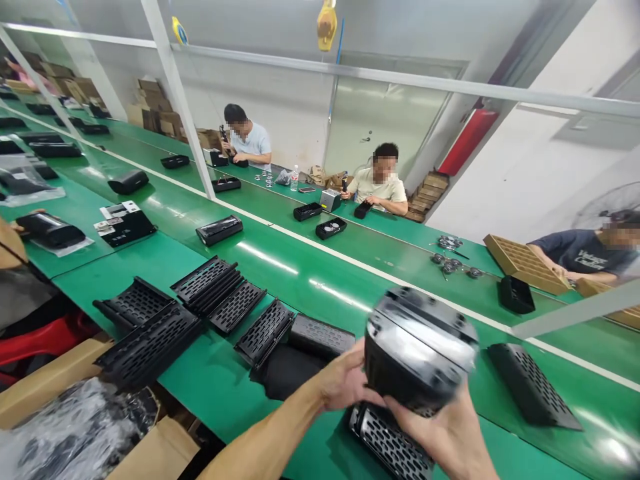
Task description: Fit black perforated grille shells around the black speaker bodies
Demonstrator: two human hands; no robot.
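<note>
A green assembly line [280, 293] slants across a workshop from 10 o'clock to 4 o'clock, with a pale green door [385, 113] behind it at 1 o'clock. On the far side sit three co-workers: a person in light blue [256, 143] between 10 and 11 o'clock, a person in pale yellow [393, 192] at 2, and a person in a dark printed T-shirt [593, 252] at 3. An open cardboard carton [155, 453], filled with clear plastic wrap, stands at 8 o'clock. A compartmented tray [525, 263] rests at 3 o'clock before the dark-shirted worker. In the foreground, between 4 and 5 o'clock, a glossy black housing [420, 350], slightly blurred, is held up over the bench in two bare hands. Black slotted panels [213, 293] lie in an overlapping group between 8 and 9 o'clock; one slotted panel [393, 440] lies at 5, partly hidden by the hands. The left hand [345, 377] grasps the housing's near left side, while the right hand [445, 427] supports its lower right, thumb along the bottom edge, other fingers mostly hidden. Small round metallic parts [453, 265] cluster at 3 o'clock.
</note>
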